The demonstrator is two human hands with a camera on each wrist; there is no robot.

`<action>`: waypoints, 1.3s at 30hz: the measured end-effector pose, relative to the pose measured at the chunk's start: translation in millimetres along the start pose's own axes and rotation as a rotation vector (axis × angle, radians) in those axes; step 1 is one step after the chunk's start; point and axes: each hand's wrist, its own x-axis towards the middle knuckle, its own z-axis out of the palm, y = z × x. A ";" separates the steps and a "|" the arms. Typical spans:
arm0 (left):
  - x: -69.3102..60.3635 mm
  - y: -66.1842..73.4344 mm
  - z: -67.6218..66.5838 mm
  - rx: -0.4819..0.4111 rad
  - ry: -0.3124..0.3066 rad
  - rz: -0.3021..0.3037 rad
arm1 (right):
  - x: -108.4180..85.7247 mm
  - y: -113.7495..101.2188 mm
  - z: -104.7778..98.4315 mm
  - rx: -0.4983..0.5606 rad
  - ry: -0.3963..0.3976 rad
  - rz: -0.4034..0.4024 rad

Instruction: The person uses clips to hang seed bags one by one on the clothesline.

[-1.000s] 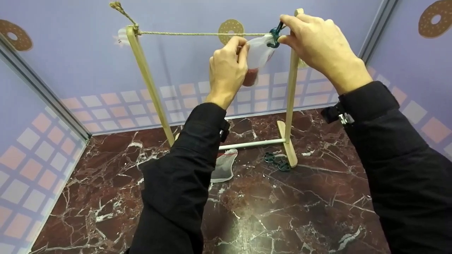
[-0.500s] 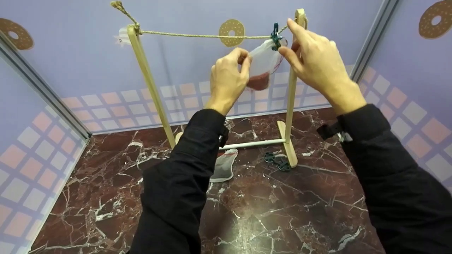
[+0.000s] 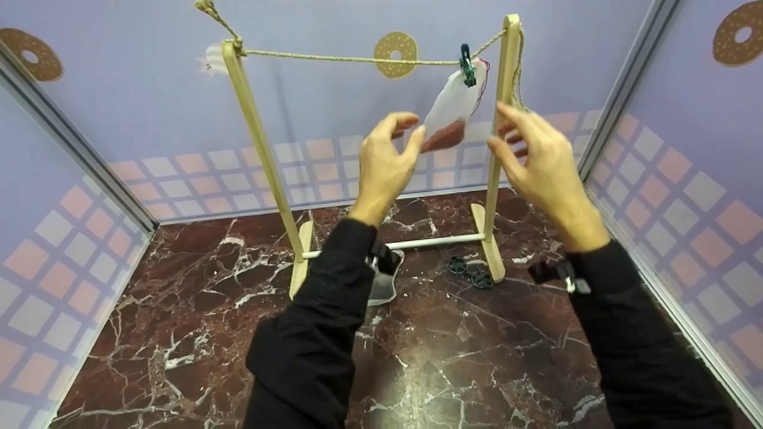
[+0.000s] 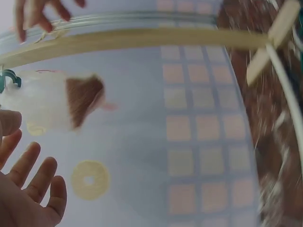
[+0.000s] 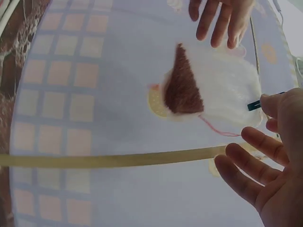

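Far out to the left of the left hand stands a wooden post (image 3: 262,146), with a rope (image 3: 310,57) tied at its top. The rope runs across, higher than both hands.

Then comes the left hand (image 3: 387,143). Its fingers are bent a little and loose, and it holds nothing. Low down under this hand is a spare bag (image 3: 384,291), partly hidden by the sleeve.

Just to the right of the left hand's thumb hangs a see-through bag (image 3: 450,110) with red-brown stuff (image 3: 447,136) in the bottom. It leans toward that hand; I can't tell if the thumb brushes it. A green clip (image 3: 468,68), up and to the right of the left hand, pins the bag to the rope. So the bag is between the two hands, a bit higher than them.

Down and to the left of the right hand are two loose clips (image 3: 470,273).

Last is the right hand (image 3: 539,149), in front of the other post (image 3: 507,71). Its fingers are spread loose, and it holds nothing too.

I think this bag's pinning is done, and the step now is letting it hang. The next move seems to call for both hands to keep off gently, so the clip doesn't slip, then maybe reach down for the spare bag and a clip.
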 end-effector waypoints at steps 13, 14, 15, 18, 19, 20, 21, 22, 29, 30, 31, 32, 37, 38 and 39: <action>-92.7 -47.9 8.5 -0.163 -0.038 -0.075 | -91.5 28.7 31.7 -0.011 -0.247 0.125; -100.3 -51.2 8.9 -0.156 -0.039 -0.072 | -99.2 31.4 34.0 -0.011 -0.288 0.150; -107.8 -54.2 9.8 -0.154 -0.041 -0.071 | -107.1 33.9 36.0 -0.009 -0.326 0.179; -130.6 -61.9 12.9 -0.175 -0.041 -0.089 | -129.1 39.8 42.3 0.002 -0.419 0.257; -137.7 -64.4 14.1 -0.188 -0.040 -0.095 | -135.6 40.9 44.6 0.009 -0.440 0.285; -143.8 -66.3 15.4 -0.203 -0.041 -0.097 | -141.4 41.8 46.8 0.017 -0.457 0.310; -149.2 -68.0 16.8 -0.221 -0.041 -0.100 | -146.7 42.8 48.9 0.016 -0.465 0.329; -154.0 -69.4 18.0 -0.236 -0.041 -0.101 | -151.4 43.7 50.9 0.013 -0.471 0.343; -169.9 -72.7 22.9 -0.239 -0.042 -0.059 | -167.1 45.6 60.5 -0.088 -0.484 0.356; -171.4 -73.1 23.7 -0.229 -0.047 -0.052 | -167.8 45.5 61.3 -0.100 -0.489 0.356; -172.7 -73.6 24.4 -0.219 -0.053 -0.048 | -168.5 45.3 62.0 -0.113 -0.497 0.357; -174.0 -73.9 25.3 -0.212 -0.059 -0.041 | -169.1 45.2 62.6 -0.125 -0.507 0.363; -178.6 -77.7 30.1 -0.169 -0.095 -0.015 | -173.2 45.3 65.8 -0.162 -0.571 0.412; -178.8 -78.5 30.6 -0.153 -0.106 -0.008 | -173.8 45.5 66.9 -0.164 -0.583 0.418; -178.9 -79.3 31.2 -0.138 -0.117 -0.002 | -174.7 45.9 67.7 -0.167 -0.594 0.423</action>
